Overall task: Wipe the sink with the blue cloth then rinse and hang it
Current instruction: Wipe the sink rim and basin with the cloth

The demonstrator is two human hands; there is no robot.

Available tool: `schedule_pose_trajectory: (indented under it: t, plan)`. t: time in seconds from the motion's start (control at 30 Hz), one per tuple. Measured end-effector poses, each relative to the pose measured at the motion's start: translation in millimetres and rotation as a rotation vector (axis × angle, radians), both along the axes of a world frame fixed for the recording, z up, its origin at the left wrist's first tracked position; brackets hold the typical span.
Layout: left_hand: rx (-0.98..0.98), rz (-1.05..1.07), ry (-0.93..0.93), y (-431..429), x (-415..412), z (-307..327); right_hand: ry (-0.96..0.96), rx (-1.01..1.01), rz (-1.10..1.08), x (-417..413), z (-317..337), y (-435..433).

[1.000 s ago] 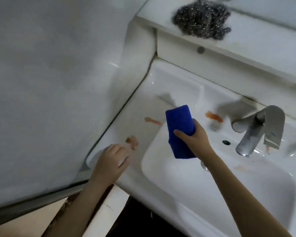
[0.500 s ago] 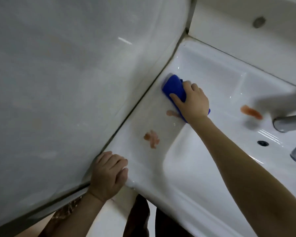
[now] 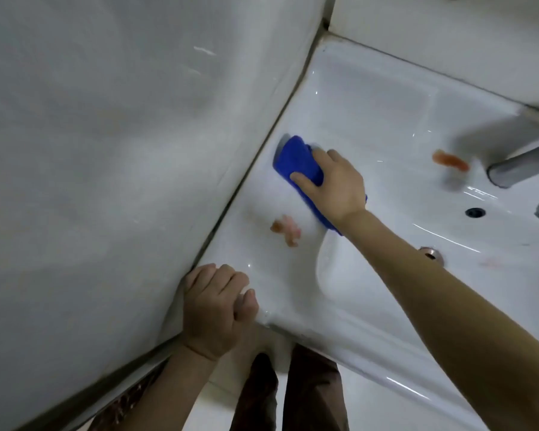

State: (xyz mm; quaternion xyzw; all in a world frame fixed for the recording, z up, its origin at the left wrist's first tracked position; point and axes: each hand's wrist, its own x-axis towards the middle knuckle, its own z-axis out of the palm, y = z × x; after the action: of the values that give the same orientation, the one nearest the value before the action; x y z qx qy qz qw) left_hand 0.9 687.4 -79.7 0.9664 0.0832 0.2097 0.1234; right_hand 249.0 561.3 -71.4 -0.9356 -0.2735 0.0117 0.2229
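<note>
Two hands noted: right hand (image 3: 333, 185) grips blue cloth (image 3: 296, 160) flat on sink (image 3: 371, 98) rim | left hand (image 3: 213, 309) fisted, empty, bracing corner | we advise firm pull over near stain (image 3: 287, 230).

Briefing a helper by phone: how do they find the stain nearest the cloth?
Find the ledge of the white sink along the wall. The stain lies there between the blue cloth and the left hand. Unlike the brighter orange streak by the tap, it is pale and blotchy.
</note>
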Motion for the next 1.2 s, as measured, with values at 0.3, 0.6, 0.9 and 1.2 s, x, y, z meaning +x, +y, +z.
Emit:
schedule_pose_trajectory:
  t: [0.3,0.6,0.9,1.2]
  plan:
    - [0.034,0.028,0.014,-3,-2,-1,-0.003,-0.028,-0.203,36,1,-16]
    - [0.003,0.027,0.041,-3,-1,5,0.049,-0.011,0.339,-99,8,-25]
    - [0.056,0.04,0.022,-3,0,0,0.037,-0.005,-0.096,8,4,19]
    - [0.025,0.04,-0.006,-5,0,-1,0.06,0.013,0.236,-95,3,-36]
